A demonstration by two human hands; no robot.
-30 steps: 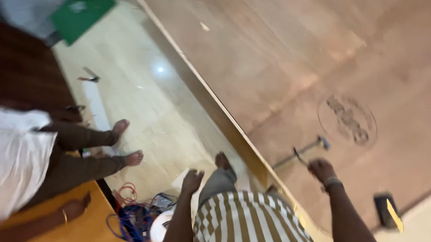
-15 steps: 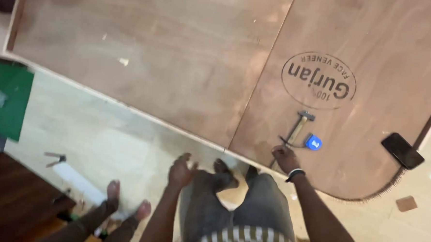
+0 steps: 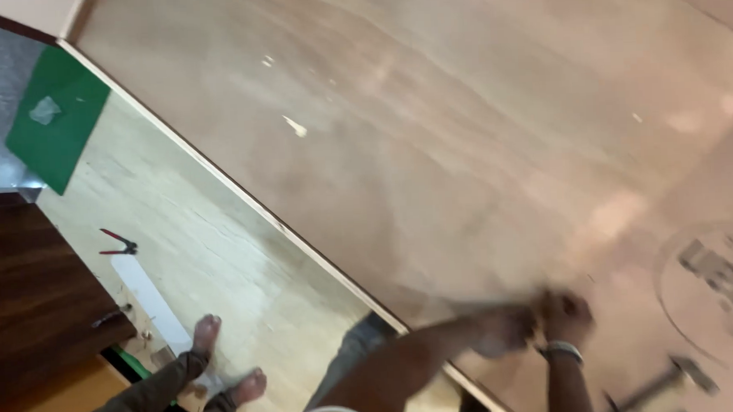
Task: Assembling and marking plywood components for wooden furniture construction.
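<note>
Motion blur covers the whole view. My left hand (image 3: 504, 328) and my right hand (image 3: 566, 314) meet close together over a large brown plywood sheet (image 3: 462, 128) lying on the floor. A pale bracelet is on my right wrist. The blur hides the fingers and whether either hand holds anything. A hammer (image 3: 663, 384) lies on the plywood just right of my right forearm. A round printed stamp (image 3: 716, 277) marks the sheet at the far right.
Another person's bare feet (image 3: 225, 360) stand on the pale tiled floor at lower left, beside a white strip (image 3: 150, 299). Red-handled pliers (image 3: 119, 243) lie nearby. A green sheet (image 3: 56, 121) is at upper left, with dark wooden furniture (image 3: 24, 279) at left.
The view has swung and moved closer. My two hands, apart at the plywood's edge before, have come together over the sheet. The hammer stays on the plywood.
</note>
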